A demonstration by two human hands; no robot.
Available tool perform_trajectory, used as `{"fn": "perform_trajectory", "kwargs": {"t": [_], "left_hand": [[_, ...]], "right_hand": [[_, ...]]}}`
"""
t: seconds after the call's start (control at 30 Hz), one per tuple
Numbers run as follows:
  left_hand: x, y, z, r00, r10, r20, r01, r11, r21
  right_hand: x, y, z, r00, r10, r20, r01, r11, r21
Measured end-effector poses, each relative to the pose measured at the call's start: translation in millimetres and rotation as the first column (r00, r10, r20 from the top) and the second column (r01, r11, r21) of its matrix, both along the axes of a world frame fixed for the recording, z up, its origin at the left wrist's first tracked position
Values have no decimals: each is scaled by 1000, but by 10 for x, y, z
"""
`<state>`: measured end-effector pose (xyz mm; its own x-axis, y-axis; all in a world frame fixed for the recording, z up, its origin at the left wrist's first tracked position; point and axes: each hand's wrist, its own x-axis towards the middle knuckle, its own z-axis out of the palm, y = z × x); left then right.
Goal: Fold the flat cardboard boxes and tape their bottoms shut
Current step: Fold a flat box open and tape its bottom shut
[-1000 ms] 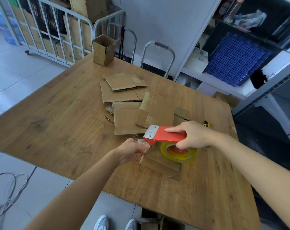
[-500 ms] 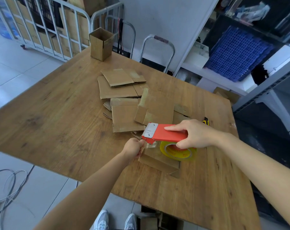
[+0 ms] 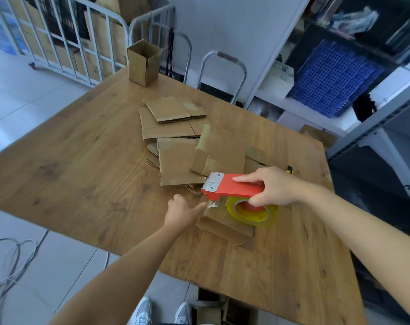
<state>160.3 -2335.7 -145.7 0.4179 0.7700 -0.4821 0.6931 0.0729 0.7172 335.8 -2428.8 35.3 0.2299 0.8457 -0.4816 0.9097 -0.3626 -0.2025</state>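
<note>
Surface of brown wood (image 3: 82,184): carries all the cardboard; one far corner is at the upper left.
Pile of flat brown cardboard boxes (image 3: 176,165): lies spread in the middle of the surface, the pieces overlapping each other.
Upright open brown cardboard box (image 3: 143,64): stands alone at the far corner, well apart from the pile.
Low folded brown cardboard box (image 3: 225,227): lies at the near side of the pile, directly under the dispenser.
Red metal tape dispenser (image 3: 237,186): toothed blade points left; its yellow tape roll (image 3: 253,211) is at the top of the folded box, touching or just above, I cannot tell.
Right hand (image 3: 274,186): is grasping the dispenser, fingers over the red top, thumb at the roll.
Left hand (image 3: 181,211): reaches with one straight finger to the loose clear tape end (image 3: 211,204); whether it is gripping the tape, I cannot tell.
</note>
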Motion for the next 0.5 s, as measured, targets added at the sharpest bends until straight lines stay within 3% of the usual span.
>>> {"fn": "perform_trajectory", "kwargs": {"t": [0.03, 0.1, 0.17, 0.23, 0.3, 0.4, 0.5], "left_hand": [[-67, -3, -5, 1000, -11, 19, 10, 998, 58], [-152, -37, 4, 975, -67, 213, 36, 989, 144], [-204, -123, 84, 913, -168, 372, 171, 985, 26], [-225, -190, 141, 853, -329, 406, 402, 909, -107], [-237, -194, 157, 802, -421, 424, 516, 845, -139], [-179, -69, 204, 732, -389, 560, 547, 825, -142], [-36, 22, 257, 708, -398, 584, 577, 802, -153]], "right_hand": [[6, -3, 1, 1000, -3, -7, 3, 1000, 4], [15, -6, 10, 1000, -8, -11, 8, 1000, 9], [1, 5, 14, 1000, 3, -3, -3, 1000, 6], [-18, 12, 15, 1000, 15, 12, -15, 1000, -2], [-35, 10, 25, 1000, 16, 20, -15, 1000, -5], [-41, 10, 19, 999, 32, 31, -32, 999, -8], [-32, 13, 13, 998, 47, 33, -46, 999, -18]]}}
